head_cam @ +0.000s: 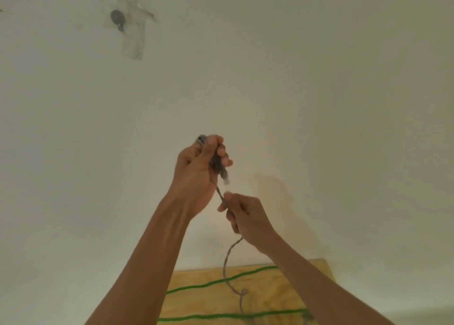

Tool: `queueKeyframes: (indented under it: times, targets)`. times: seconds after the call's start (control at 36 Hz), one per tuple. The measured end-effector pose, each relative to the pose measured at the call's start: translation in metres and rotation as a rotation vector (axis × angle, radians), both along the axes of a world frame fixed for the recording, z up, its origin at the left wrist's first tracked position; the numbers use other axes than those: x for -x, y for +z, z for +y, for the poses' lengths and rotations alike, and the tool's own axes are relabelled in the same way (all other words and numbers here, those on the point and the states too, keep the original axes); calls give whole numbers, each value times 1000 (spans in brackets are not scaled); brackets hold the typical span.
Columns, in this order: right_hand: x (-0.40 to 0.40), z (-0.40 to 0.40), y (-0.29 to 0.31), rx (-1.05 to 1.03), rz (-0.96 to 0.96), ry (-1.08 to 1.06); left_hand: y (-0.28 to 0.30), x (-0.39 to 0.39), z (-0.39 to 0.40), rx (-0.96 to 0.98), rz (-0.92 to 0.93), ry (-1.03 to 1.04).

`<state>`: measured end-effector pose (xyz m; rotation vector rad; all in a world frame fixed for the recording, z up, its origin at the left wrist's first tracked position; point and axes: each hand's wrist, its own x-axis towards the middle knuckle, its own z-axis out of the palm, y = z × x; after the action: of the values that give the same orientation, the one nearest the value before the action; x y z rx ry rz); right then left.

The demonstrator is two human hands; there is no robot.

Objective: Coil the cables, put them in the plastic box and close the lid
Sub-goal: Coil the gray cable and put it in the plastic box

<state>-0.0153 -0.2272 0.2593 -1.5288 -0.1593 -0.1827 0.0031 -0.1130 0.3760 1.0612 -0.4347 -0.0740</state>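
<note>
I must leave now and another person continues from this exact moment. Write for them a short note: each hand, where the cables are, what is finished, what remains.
Left hand: raised, gripping a small bundle of loops of the grey cable, one plug end poking out below the fingers.
Right hand: just below, pinching the same cable and feeding it up.
The rest of the grey cable hangs down to the wooden board and lies across the green cable, which is stretched out there, uncoiled.
Done: a few grey loops only.
Left: finish the grey coil, coil the green one, put both in the box and close the lid. The box is out of view.
</note>
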Motion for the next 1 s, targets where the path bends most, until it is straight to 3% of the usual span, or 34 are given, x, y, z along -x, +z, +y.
queueKeyframes:
  times: [0.14,0.25,0.44,0.56,0.67,0.75,0.83,1.0]
  targets:
    - [21,-6,7,92,-120,-1,6,-23,20,-364,-159,203]
    - [26,-17,42,330,-235,44,-11,-30,33,-614,-246,293]
    - [14,-33,92,701,-364,105,-40,-21,30,-863,-261,248]
    - [-16,-46,106,656,-425,4,-43,3,24,-688,-86,10]
    - [-39,-52,97,326,-299,62,-38,24,12,-394,92,-203]
    - [-37,-46,75,158,-156,132,-34,32,4,-244,111,-310]
    - [-22,-32,44,97,-61,291,-33,25,5,-151,89,-212]
    - [-1,-7,12,433,-89,166,-26,-3,19,-183,6,32]
